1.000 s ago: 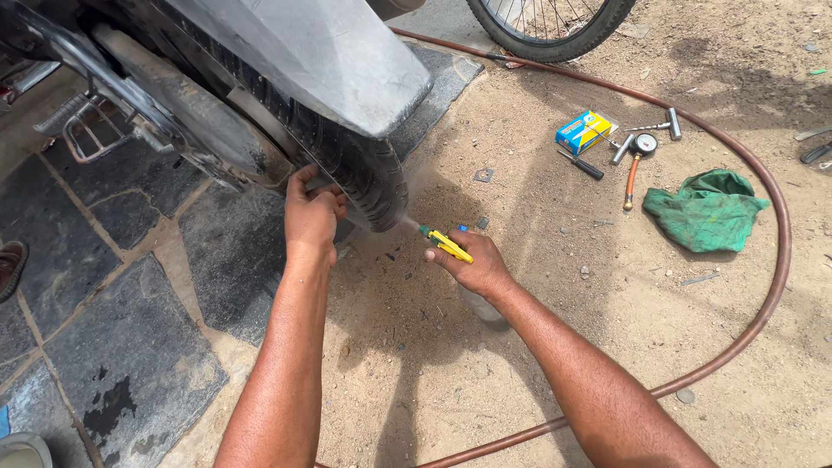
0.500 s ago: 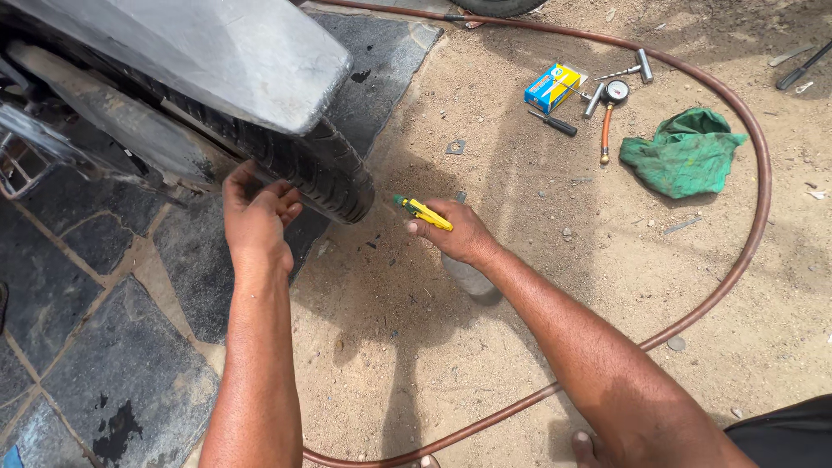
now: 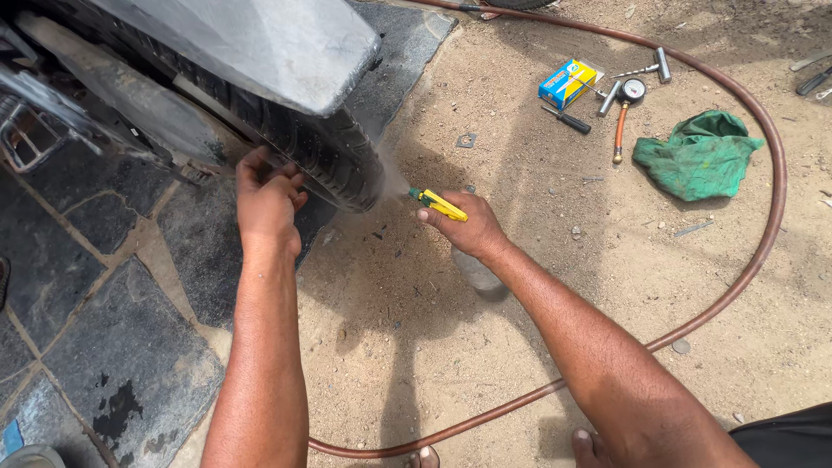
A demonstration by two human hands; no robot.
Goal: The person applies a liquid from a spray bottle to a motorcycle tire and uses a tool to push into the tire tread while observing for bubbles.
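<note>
The motorcycle's rear tyre (image 3: 334,156), under a grey mudguard (image 3: 260,43), stands where dark paving (image 3: 130,364) meets sandy ground (image 3: 520,347). A brown air hose (image 3: 763,234) loops wide around the work area. The left hand (image 3: 264,199) is closed in a grip on the tyre's tread. The right hand (image 3: 464,225) is clenched round a spray bottle (image 3: 472,264) with a yellow trigger (image 3: 442,205), and mist shows at the tyre wall, so wetting looks under way, not finished. Beyond lie a green rag (image 3: 698,156), a pressure gauge (image 3: 631,94), a blue-and-yellow box (image 3: 568,83) and a screwdriver (image 3: 568,120), well apart; open sand lies between the forearms.
</note>
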